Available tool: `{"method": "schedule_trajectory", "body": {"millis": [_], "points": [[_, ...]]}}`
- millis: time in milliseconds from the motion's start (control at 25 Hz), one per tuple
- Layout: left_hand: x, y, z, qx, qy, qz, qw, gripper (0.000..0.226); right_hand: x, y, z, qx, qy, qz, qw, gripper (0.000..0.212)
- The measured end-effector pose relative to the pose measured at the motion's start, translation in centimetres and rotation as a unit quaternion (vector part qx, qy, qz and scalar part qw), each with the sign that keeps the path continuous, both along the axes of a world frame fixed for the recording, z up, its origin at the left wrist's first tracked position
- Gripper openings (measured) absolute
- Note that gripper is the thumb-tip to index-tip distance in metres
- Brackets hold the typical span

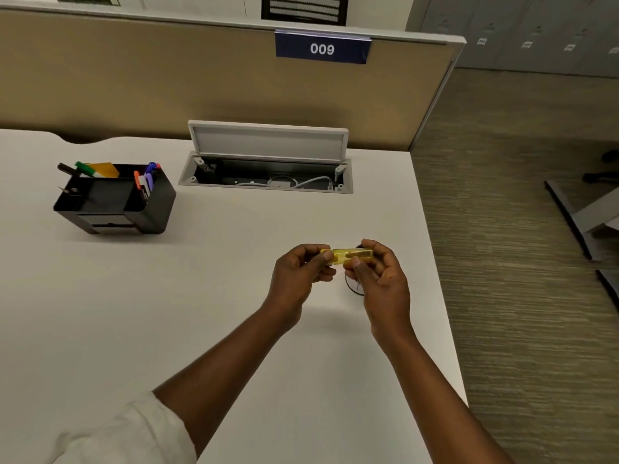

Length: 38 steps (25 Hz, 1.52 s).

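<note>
1. Head view, the hold: a short yellow stick, see-through and perhaps a highlighter, lies level in the air just above the surface, to the right of its middle. The left hand pinches the stick's left end between thumb and curled fingers. The right hand grips the right part, thumb in front and fingers wrapped behind. Both sets of fingers are clenched on the stick, neither released.
2. Head view, the step as I judge it: the two hands look set to pull or twist the ends apart, as one would uncap a marker. I cannot tell whether there is a cap.
3. Head view, what could go wrong:
   - A stiff joint giving way suddenly would fling the hands apart. The right hand sits near the right edge of the surface, so a loosed piece could drop to the floor.
   - The stick looks smooth and the left pinch covers little of it, so it could slip out under a hard pull.
   - A thin dark loop lies on the surface just under the right hand, where a lowering wrist could snag or drag it.
4. Head view, edges and room:
   - Open surface spreads to the left and toward the person, which is the safer side to move.
   - The black organiser with pens stands well apart at the left rear.
   - The cable hatch is open behind, its lid raised in front of the partition. A small part rolling back could fall in
</note>
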<state>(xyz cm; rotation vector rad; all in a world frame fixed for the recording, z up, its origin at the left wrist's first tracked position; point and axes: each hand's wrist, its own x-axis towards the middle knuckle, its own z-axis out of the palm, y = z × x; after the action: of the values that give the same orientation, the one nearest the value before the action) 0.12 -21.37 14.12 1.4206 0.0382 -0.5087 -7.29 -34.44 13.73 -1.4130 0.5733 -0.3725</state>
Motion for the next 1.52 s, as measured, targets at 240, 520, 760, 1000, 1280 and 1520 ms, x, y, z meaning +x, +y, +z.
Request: {"method": "schedule_trajectory", "body": {"millis": [240, 520, 760, 1000, 1280, 1520], "points": [[0.9, 2.9, 0.5, -0.007, -0.022, 0.010, 1.000, 0.020, 0.7, 3.1, 0.4, -0.100, 0.026, 0.021, 0.994, 0.019], [1.4, 5.4, 1.3, -0.038, -0.046, 0.031, 0.998, 0.018, 1.5, 6.6, 1.2, -0.055, 0.118, 0.066, 0.989, 0.045], [1.5, 8.0, 1.0, -0.027, -0.059, 0.043, 0.997, 0.017, 2.2, 10.3, 1.9, 0.074, 0.171, 0.057, 0.981, 0.047], [1.8, 11.0, 1.2, 0.004, -0.090, 0.037, 0.995, 0.017, 2.5, 13.4, 2.3, 0.221, 0.176, 0.072, 0.957, 0.046], [0.4, 13.3, 1.0, 0.001, 0.001, -0.019, 1.000, 0.030, 3.6, 17.2, 1.4, 0.353, 0.121, 0.068, 0.925, 0.050], [2.1, 16.2, -0.6, 0.135, -0.086, 0.039, 0.986, 0.013, 4.8, 19.8, -1.0, 0.092, 0.196, 0.112, 0.970, 0.059]]}}
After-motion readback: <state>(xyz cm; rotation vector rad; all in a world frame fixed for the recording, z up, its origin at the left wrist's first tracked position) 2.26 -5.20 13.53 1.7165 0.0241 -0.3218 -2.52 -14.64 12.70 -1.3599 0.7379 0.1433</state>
